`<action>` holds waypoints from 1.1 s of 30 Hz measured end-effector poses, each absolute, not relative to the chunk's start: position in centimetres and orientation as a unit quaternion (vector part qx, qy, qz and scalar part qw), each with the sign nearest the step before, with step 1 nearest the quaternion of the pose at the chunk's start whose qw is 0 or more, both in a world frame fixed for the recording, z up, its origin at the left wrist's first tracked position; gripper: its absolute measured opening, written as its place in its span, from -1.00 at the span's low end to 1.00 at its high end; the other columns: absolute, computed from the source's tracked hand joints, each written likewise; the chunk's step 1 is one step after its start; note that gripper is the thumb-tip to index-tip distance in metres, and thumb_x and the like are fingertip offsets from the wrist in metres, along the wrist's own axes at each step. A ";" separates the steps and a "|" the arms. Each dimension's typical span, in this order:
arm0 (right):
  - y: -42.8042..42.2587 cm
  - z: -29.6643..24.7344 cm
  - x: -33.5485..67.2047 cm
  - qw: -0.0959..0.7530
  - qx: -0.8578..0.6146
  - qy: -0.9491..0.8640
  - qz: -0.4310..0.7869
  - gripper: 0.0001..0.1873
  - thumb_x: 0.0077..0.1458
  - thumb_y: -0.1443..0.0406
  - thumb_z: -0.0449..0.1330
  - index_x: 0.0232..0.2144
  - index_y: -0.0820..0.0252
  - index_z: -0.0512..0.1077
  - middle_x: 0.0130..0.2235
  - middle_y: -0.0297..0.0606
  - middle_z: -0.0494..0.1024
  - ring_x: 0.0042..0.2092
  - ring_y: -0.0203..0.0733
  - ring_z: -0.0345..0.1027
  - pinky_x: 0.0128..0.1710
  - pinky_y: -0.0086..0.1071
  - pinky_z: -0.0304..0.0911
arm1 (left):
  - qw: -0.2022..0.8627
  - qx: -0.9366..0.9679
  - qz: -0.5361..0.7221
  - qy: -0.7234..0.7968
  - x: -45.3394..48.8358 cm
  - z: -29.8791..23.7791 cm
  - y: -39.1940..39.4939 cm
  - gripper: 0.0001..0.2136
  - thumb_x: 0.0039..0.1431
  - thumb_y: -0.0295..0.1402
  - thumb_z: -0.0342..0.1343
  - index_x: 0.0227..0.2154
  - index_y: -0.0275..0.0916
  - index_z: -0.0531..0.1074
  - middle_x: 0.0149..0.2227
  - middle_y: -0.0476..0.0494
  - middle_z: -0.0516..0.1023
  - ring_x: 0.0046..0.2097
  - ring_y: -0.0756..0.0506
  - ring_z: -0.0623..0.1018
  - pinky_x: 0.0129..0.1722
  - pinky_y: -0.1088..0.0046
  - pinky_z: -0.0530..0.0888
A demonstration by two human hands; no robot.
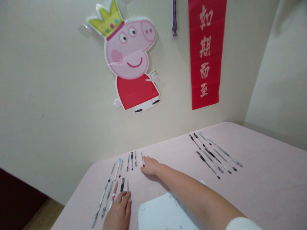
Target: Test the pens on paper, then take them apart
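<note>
Right hand: fingertips at a slim pen, touching; grip unclear. Left hand palm-down, fingers over the near ends of a black pen and a clear pen. More pens left of the left fingers, incl. a pink-and-white pen; another row just past them. Separate pen cluster well right of the right fingers. Paper sheets nearer the wearer than the right fingers, partly under the forearm. Pink tabletop beneath all. Pig cutout and red banner on wall beyond the fingers.

The pink table is being viewed from close above by one head-worn camera, aimed forward past its far edge toward the wall.
</note>
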State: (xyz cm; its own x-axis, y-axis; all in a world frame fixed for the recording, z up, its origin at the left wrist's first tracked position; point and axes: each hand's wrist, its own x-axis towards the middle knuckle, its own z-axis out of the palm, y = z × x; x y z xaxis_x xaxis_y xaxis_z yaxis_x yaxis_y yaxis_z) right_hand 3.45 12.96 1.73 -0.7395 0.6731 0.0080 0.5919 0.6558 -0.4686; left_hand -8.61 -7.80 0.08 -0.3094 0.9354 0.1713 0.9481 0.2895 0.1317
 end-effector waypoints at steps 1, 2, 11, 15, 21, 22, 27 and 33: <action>12.8 1.8 4.2 0.088 -0.353 -0.904 0.226 -0.27 0.05 0.11 0.06 0.18 0.45 0.08 0.10 0.18 0.28 0.08 0.05 0.25 0.01 -0.21 0.19 | 0.032 -0.587 -0.103 -0.803 -8.6 0.1 -7.8 -0.65 0.21 -0.33 -0.20 -0.09 -0.19 0.43 0.03 -0.18 0.43 0.03 -0.11 0.45 0.05 0.33 0.36; 12.6 1.8 5.1 0.086 -0.357 -0.902 0.227 -0.29 0.05 0.12 0.06 0.17 0.45 0.10 0.09 0.18 0.30 0.07 0.06 0.27 -0.01 -0.21 0.20 | 0.033 -0.586 -0.100 -0.803 -8.6 0.1 -7.8 -0.65 0.21 -0.33 -0.20 -0.09 -0.18 0.44 0.03 -0.17 0.43 0.03 -0.10 0.45 0.05 0.33 0.36; 14.2 4.3 19.4 0.088 -0.544 -0.831 0.074 -0.41 0.10 0.40 -0.05 0.20 0.38 0.06 -0.03 0.16 0.38 -0.06 0.03 0.36 -0.14 -0.25 0.24 | 0.028 -0.586 -0.099 -0.803 -8.8 0.2 -7.7 -0.64 0.21 -0.33 -0.22 -0.10 -0.22 0.44 0.04 -0.15 0.43 0.08 -0.10 0.41 0.10 0.33 0.30; 14.6 4.4 24.8 -0.018 -0.631 -0.775 -0.012 -0.40 0.07 0.50 -0.08 0.20 0.37 0.08 -0.09 0.21 0.42 -0.11 0.00 0.41 -0.24 -0.27 0.28 | 0.030 -0.583 -0.096 -0.806 -8.8 0.0 -7.6 -0.63 0.22 -0.32 -0.23 -0.08 -0.22 0.44 0.04 -0.15 0.43 0.06 -0.11 0.42 0.09 0.32 0.31; 13.0 2.6 26.7 -0.096 -0.625 -0.775 -0.003 -0.33 0.03 0.57 -0.08 0.22 0.32 0.05 -0.22 0.18 0.53 -0.19 0.02 0.47 -0.31 -0.24 0.30 | 0.034 -0.578 -0.078 -0.811 -8.7 0.1 -7.7 -0.61 0.23 -0.32 -0.25 -0.06 -0.21 0.43 0.06 -0.14 0.42 0.07 -0.10 0.42 0.09 0.34 0.32; 12.8 2.5 26.6 -0.096 -0.620 -0.779 -0.004 -0.33 0.02 0.59 -0.10 0.22 0.33 0.05 -0.23 0.18 0.53 -0.19 0.02 0.47 -0.31 -0.24 0.30 | 0.034 -0.579 -0.076 -0.811 -8.7 0.2 -7.7 -0.61 0.23 -0.32 -0.25 -0.06 -0.22 0.43 0.06 -0.15 0.42 0.07 -0.10 0.42 0.08 0.34 0.32; 12.2 3.7 24.7 -0.059 -0.573 -0.817 0.027 -0.39 0.03 0.55 -0.07 0.17 0.31 0.16 -0.21 0.11 0.55 -0.17 0.02 0.46 -0.29 -0.26 0.27 | 0.032 -0.584 -0.085 -0.807 -8.6 0.3 -7.7 -0.62 0.23 -0.35 -0.25 -0.06 -0.23 0.43 0.06 -0.16 0.43 0.05 -0.10 0.43 0.07 0.34 0.34; 9.1 4.9 18.0 0.046 -0.423 -0.895 0.137 -0.59 0.01 0.40 0.00 -0.09 0.17 0.45 -0.19 -0.04 0.57 -0.13 -0.02 0.44 -0.23 -0.33 0.25 | 0.048 -0.592 -0.085 -0.800 -9.0 0.4 -7.7 -0.63 0.22 -0.33 -0.22 -0.08 -0.21 0.45 0.04 -0.14 0.46 0.06 -0.10 0.42 0.10 0.34 0.31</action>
State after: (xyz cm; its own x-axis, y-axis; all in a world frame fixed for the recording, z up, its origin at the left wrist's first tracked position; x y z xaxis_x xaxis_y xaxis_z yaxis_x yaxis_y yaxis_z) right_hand 17.99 9.14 4.95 -0.6387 0.7688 -0.0331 0.7433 0.6053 -0.2847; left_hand -8.99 -7.72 0.38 -0.2942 0.9391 0.1778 0.9554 0.2843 0.0793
